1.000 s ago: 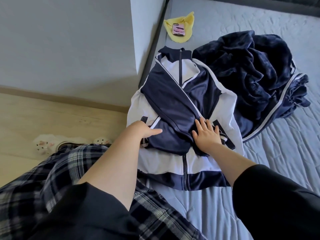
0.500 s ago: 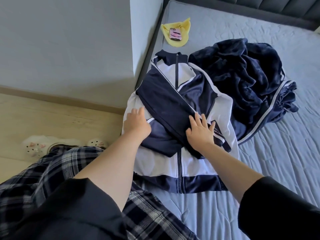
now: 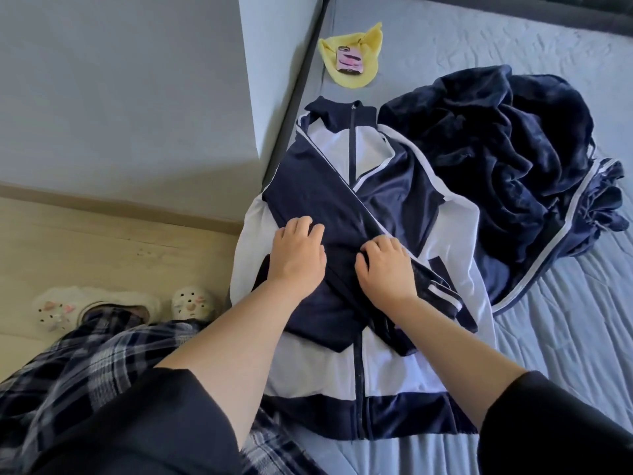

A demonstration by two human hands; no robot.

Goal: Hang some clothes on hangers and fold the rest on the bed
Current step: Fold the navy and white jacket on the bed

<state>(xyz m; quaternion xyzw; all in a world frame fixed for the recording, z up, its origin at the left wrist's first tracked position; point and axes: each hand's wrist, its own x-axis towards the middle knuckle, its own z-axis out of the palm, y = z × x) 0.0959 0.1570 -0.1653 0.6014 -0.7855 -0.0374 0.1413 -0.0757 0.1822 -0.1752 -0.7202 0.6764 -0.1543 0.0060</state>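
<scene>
Left hand (image 3: 298,257) presses the jacket (image 3: 394,190); right hand (image 3: 385,267) seemingly pinches it.

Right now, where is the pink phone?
In the head view the pink phone lies on the yellow cloth near the left edge of the bed, just beyond the jacket collar.

A bedroom in a home is shown. The right half of the frame is taken up by a bed (image 3: 565,354) covered in grey-blue quilted bedding, on which a zip jacket (image 3: 394,365) and a heap of dark blue fleece (image 3: 496,166) are laid. A plain wall (image 3: 120,97) and pale wood-look floor (image 3: 102,241) are seen at the left, where fluffy house slippers (image 3: 191,301) and plaid pyjama trousers (image 3: 85,371) are worn.
</scene>
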